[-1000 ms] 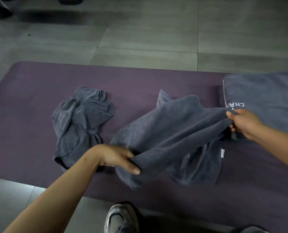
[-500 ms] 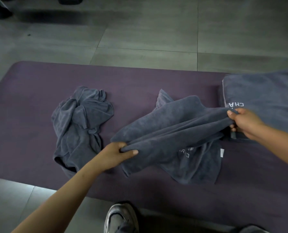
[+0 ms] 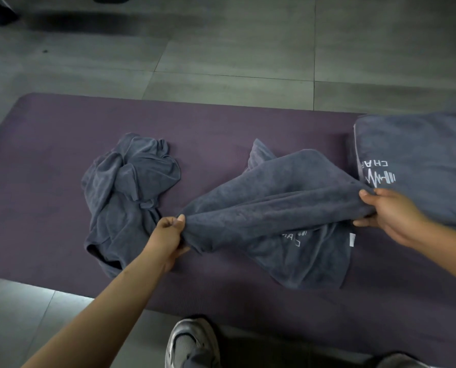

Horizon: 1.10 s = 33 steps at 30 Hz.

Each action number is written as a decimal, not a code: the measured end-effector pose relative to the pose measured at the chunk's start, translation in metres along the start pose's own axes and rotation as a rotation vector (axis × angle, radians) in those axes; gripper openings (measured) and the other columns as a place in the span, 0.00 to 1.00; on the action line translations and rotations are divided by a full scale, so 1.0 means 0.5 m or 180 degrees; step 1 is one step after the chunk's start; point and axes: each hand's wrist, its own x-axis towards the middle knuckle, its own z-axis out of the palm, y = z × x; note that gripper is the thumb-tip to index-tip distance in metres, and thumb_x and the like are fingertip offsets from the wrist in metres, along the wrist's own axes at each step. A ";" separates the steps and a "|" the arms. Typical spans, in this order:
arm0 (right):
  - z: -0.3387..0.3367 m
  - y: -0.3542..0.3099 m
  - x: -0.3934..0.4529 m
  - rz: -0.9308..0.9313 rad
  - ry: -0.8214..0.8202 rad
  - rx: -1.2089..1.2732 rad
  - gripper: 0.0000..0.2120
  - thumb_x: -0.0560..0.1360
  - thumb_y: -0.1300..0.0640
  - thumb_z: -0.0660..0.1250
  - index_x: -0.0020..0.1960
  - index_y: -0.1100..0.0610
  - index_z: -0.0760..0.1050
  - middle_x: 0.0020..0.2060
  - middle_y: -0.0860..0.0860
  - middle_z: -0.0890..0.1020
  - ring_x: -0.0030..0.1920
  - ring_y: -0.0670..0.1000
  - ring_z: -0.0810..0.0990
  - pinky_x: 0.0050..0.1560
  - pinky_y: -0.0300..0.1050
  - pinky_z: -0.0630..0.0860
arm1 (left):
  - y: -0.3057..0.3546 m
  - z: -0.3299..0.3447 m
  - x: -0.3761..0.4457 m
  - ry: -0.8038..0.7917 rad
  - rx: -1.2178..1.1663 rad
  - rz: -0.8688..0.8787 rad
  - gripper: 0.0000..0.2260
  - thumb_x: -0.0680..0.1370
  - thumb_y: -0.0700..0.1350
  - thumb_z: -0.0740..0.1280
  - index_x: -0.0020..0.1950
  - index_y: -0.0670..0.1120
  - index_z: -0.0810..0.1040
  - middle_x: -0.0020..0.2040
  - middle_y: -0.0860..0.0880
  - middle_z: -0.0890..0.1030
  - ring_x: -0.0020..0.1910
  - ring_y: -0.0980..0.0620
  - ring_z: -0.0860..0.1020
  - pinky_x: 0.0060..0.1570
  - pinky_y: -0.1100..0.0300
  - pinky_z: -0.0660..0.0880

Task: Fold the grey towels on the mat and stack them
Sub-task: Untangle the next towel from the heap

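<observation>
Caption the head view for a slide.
Both hands, left hand and right hand, grip a grey towel over the purple mat.

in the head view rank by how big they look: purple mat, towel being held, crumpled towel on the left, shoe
1. purple mat
2. held towel, stretched between left hand and right hand
3. crumpled towel
4. shoe, partly cut off and nearer the camera, so its rank is unsure

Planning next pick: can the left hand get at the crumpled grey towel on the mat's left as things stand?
Probably not yet: the left hand lies right beside the crumpled grey towel, nothing between, but grips the stretched grey towel.
</observation>
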 end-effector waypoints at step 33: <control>0.029 0.177 -0.009 -0.0247 0.0149 -0.2889 0.09 0.80 0.53 0.59 0.47 0.59 0.64 0.54 0.65 0.78 0.57 0.64 0.75 0.44 0.48 0.66 | -0.135 -0.014 0.034 0.0692 0.2841 0.0911 0.15 0.81 0.47 0.60 0.57 0.35 0.65 0.53 0.28 0.77 0.52 0.29 0.76 0.48 0.45 0.71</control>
